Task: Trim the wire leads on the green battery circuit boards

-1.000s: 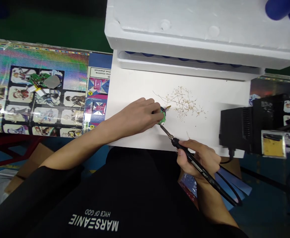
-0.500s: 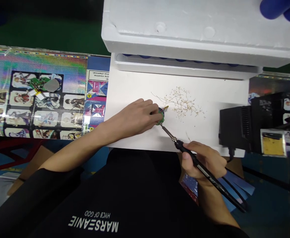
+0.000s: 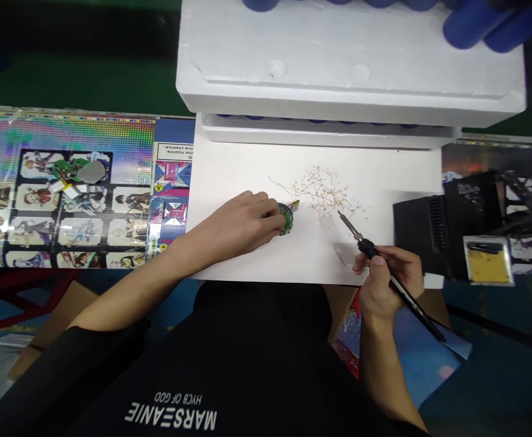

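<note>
My left hand (image 3: 252, 221) is closed on a small round green circuit board (image 3: 286, 220) over the white work surface (image 3: 234, 170). A small yellow piece (image 3: 295, 204) sticks out at the board's upper right edge. In my right hand (image 3: 388, 276) is a black soldering iron (image 3: 400, 288), its metal tip pointing up and left, apart from the board. Beyond the hands, many tiny beige bits (image 3: 334, 194) and thin wires (image 3: 288, 187) lie scattered on the white surface.
White foam trays (image 3: 339, 79) with blue cylinders (image 3: 470, 27) stand at the back. A black box-shaped unit (image 3: 421, 233) and a yellow sponge in a holder (image 3: 489, 262) are on the right. More green boards (image 3: 72, 170) lie on the patterned sheet at left.
The soldering iron has come away from the board, moving right with my right hand. My left hand still holds the board. The whole view has shifted slightly.
</note>
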A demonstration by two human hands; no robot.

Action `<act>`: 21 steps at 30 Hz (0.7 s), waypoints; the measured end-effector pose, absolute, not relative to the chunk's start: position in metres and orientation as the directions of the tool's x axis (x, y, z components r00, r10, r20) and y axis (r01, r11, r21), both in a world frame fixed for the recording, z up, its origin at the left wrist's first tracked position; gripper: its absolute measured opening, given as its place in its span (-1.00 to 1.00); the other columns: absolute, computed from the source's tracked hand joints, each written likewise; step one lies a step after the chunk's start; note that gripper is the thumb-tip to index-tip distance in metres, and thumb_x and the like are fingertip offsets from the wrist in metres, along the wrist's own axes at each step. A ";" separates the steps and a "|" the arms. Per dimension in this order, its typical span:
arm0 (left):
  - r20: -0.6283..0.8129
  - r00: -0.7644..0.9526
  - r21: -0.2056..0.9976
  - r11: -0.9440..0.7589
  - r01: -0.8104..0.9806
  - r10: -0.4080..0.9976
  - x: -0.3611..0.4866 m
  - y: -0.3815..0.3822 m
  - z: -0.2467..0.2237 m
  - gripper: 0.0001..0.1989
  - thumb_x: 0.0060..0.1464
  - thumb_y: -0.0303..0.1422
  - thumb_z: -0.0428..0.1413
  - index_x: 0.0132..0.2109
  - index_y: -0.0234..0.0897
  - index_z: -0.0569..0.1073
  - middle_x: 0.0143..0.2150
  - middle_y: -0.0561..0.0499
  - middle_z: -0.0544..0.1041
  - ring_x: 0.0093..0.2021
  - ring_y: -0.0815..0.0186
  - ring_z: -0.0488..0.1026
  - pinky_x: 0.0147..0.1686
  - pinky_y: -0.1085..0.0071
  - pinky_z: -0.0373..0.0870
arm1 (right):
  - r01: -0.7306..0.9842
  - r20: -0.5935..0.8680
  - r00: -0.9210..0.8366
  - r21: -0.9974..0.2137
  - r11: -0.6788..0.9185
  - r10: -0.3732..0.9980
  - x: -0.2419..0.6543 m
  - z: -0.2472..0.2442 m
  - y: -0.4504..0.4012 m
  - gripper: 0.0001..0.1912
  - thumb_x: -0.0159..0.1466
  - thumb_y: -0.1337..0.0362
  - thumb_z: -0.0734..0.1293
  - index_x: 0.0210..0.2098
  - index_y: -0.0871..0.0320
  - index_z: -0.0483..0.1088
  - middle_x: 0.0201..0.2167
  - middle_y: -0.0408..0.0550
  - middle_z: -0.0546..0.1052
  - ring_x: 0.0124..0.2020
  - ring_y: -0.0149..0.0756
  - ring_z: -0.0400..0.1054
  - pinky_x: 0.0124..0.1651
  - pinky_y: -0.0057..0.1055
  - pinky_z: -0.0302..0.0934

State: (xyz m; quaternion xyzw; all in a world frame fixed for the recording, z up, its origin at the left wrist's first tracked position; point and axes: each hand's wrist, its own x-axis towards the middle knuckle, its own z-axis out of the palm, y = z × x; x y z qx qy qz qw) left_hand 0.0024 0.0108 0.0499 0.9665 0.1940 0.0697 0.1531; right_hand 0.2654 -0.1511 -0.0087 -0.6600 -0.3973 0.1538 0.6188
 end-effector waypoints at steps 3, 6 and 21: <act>0.120 0.892 0.403 -0.842 0.358 0.436 -0.003 0.008 0.043 -0.76 0.49 -0.32 0.00 -0.04 -0.27 0.56 -0.09 -0.12 0.60 -0.10 0.15 0.50 -0.07 0.22 0.39 | 0.318 0.220 0.643 -0.948 0.005 0.733 0.268 -0.016 -0.150 -0.77 0.31 0.15 0.49 -0.15 0.13 0.47 -0.45 -0.19 0.60 -0.53 -0.30 0.52 -0.43 -0.35 0.42; 0.220 0.827 0.526 -0.777 0.346 0.517 -0.009 0.000 0.030 -0.82 0.43 -0.25 0.13 -0.01 -0.24 0.55 0.01 -0.15 0.56 -0.02 0.14 0.49 -0.02 0.21 0.45 | 0.343 0.210 0.630 -0.939 -0.026 0.748 0.267 -0.020 -0.149 -0.74 0.31 0.13 0.50 -0.12 0.13 0.49 -0.35 -0.11 0.65 -0.38 -0.23 0.61 -0.25 -0.28 0.49; 0.121 0.652 0.867 -0.400 0.298 0.749 -0.011 -0.004 0.008 -0.76 0.21 -0.30 0.34 -0.09 -0.20 0.45 0.24 -0.17 0.55 0.24 0.07 0.53 0.20 0.11 0.54 | 0.340 0.160 0.606 -0.938 -0.071 0.779 0.267 -0.031 -0.146 -0.77 0.36 0.16 0.47 -0.06 0.12 0.53 -0.22 -0.02 0.70 -0.25 -0.19 0.66 -0.14 -0.26 0.54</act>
